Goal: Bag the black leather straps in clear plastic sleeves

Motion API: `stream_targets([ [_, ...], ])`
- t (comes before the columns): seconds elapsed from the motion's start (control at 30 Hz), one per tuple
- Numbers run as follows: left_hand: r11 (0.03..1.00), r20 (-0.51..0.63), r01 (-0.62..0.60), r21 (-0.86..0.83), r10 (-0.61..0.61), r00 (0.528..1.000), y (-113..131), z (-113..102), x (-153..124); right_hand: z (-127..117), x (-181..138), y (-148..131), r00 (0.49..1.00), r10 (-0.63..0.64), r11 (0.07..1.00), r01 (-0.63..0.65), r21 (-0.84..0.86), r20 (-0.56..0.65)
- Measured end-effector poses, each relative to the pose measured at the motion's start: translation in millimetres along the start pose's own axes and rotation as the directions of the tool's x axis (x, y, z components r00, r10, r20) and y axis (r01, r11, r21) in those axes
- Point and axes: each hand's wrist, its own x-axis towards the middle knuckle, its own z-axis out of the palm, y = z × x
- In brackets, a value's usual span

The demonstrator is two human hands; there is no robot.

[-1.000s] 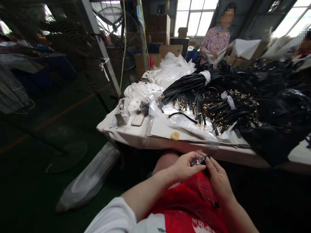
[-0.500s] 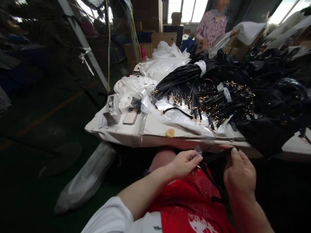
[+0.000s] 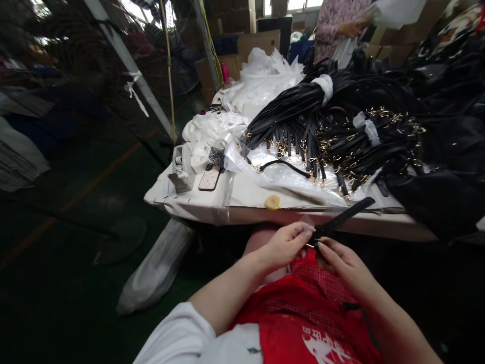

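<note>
My left hand (image 3: 288, 245) is closed at the near table edge, above the red apron (image 3: 280, 308). It pinches a small piece of clear plastic (image 3: 307, 221) and the end of a black strap (image 3: 346, 215) where a gold-coloured metal part (image 3: 310, 245) shows. My right hand (image 3: 343, 259) grips the same strap close to the metal, its fingertips almost touching the left ones. The strap's flat free end points up to the right, over the table edge. My fingers hide how the metal part sits on the strap.
Bundled black straps with gold clasps (image 3: 322, 134) cover the table's right side. White cloth (image 3: 212, 136), a phone (image 3: 209, 177) and a yellow round item (image 3: 272, 202) lie further left. A person in a patterned top (image 3: 333, 28) stands behind. A metal pole (image 3: 129, 63) rises at left.
My right hand has let go of the strap's far end and moved left to grip it beside my left hand. The strap's end now sticks out freely. The view has tilted down.
</note>
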Motion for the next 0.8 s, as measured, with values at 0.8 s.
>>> stream_targets([
  [0.8,0.991,-0.295,-0.087,0.106,0.114,0.949,-3,-26,-45,53,18,-9,0.927,-0.191,0.979,0.156,-0.132,-0.323],
])
